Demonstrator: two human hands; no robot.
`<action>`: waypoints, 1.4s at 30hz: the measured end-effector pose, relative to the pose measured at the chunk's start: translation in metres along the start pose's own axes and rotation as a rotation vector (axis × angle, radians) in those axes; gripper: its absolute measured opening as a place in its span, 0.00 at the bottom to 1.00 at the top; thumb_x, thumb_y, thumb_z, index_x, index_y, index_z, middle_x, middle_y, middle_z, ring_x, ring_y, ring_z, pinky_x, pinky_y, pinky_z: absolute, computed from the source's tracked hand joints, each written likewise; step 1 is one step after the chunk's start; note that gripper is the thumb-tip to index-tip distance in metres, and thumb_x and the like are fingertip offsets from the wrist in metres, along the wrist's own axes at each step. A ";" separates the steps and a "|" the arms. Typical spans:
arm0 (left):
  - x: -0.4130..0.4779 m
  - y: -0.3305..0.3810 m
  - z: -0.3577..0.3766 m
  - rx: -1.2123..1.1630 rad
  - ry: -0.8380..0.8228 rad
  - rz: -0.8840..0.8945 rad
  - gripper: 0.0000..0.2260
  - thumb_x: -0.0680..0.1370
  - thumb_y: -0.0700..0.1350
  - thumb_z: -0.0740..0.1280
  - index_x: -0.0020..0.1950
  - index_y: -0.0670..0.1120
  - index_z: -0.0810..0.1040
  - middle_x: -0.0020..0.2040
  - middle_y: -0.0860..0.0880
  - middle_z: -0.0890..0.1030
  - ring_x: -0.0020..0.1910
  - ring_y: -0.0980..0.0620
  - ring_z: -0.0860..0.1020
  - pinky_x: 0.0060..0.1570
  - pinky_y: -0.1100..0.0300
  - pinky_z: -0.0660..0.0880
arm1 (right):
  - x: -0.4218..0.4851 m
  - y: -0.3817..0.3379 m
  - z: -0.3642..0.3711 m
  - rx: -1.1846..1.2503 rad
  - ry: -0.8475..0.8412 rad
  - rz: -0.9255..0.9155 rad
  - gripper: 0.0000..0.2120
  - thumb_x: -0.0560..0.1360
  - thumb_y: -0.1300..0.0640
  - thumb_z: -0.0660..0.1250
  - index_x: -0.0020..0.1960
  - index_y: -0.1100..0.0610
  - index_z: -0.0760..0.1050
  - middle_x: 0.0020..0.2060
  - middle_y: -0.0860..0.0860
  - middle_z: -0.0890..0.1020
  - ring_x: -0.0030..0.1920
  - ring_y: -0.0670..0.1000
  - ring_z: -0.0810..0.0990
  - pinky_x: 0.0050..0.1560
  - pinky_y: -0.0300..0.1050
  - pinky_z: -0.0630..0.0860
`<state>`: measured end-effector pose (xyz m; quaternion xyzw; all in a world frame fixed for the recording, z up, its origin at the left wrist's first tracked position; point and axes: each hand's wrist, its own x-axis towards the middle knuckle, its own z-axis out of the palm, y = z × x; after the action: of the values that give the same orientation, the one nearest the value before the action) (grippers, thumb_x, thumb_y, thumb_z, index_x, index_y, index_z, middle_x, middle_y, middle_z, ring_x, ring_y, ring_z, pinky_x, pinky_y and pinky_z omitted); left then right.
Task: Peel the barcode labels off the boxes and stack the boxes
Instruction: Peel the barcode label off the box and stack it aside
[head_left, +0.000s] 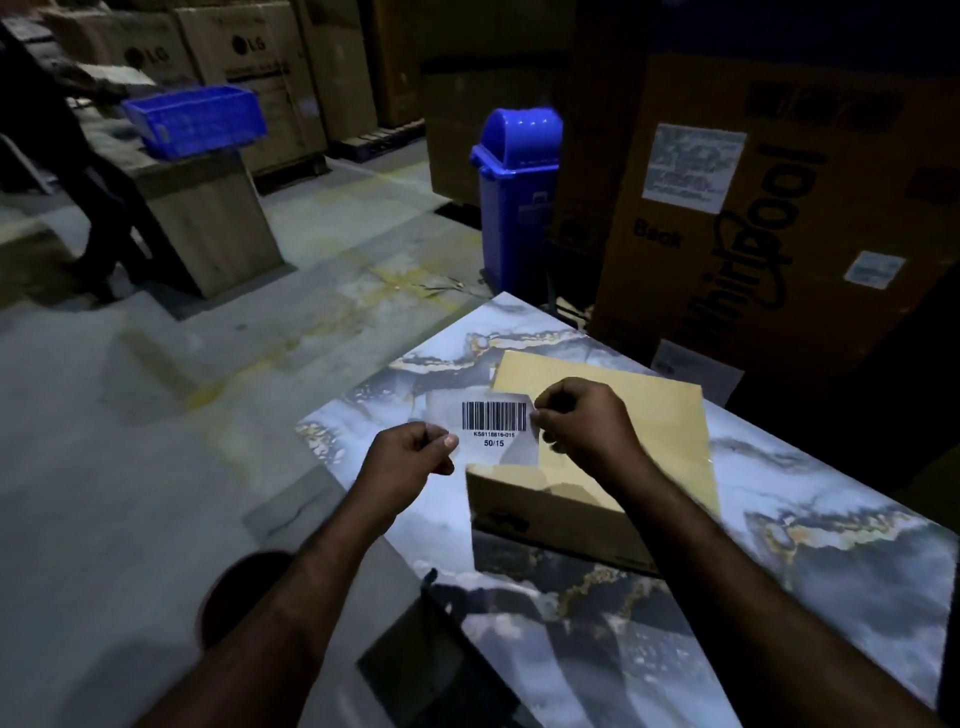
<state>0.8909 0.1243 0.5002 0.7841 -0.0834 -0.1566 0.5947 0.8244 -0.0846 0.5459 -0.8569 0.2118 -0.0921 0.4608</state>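
Observation:
A clear barcode label (493, 423) printed "50/15" is held up in the air between both hands, above the near left corner of a flat tan cardboard box (649, 436). My left hand (410, 457) pinches the label's lower left corner. My right hand (582, 421) pinches its right edge with fingers curled. The box lies on a marble-patterned table (779, 545), its front wall facing me.
A blue swing-lid bin (517, 197) stands on the floor beyond the table. A large Whirlpool carton (769, 208) rises at the right. At far left a person (57, 156) stands by a wooden stand with a blue crate (195, 119). LG cartons line the back.

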 end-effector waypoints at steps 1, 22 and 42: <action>0.001 -0.004 -0.009 -0.006 0.011 -0.009 0.04 0.77 0.40 0.71 0.42 0.42 0.81 0.34 0.44 0.82 0.38 0.47 0.84 0.38 0.66 0.76 | 0.001 -0.007 0.008 0.001 -0.009 -0.006 0.10 0.71 0.62 0.73 0.36 0.51 0.77 0.33 0.54 0.84 0.35 0.56 0.83 0.40 0.57 0.82; 0.065 -0.096 -0.171 -0.085 -0.064 -0.264 0.04 0.78 0.42 0.70 0.43 0.44 0.79 0.37 0.47 0.80 0.31 0.52 0.77 0.26 0.68 0.69 | 0.027 -0.088 0.190 -0.151 -0.043 0.051 0.05 0.72 0.65 0.70 0.45 0.57 0.80 0.39 0.54 0.85 0.34 0.54 0.84 0.36 0.49 0.83; 0.048 -0.377 -0.414 -0.094 0.581 -0.821 0.12 0.61 0.55 0.72 0.34 0.46 0.82 0.41 0.39 0.85 0.43 0.39 0.84 0.40 0.51 0.77 | 0.087 -0.059 0.613 -0.503 -0.641 -0.071 0.12 0.69 0.62 0.72 0.52 0.59 0.80 0.48 0.58 0.84 0.52 0.58 0.82 0.49 0.41 0.73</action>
<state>1.0576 0.5896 0.2323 0.7358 0.4079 -0.1563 0.5174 1.1349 0.3659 0.2494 -0.9349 0.0438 0.2186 0.2763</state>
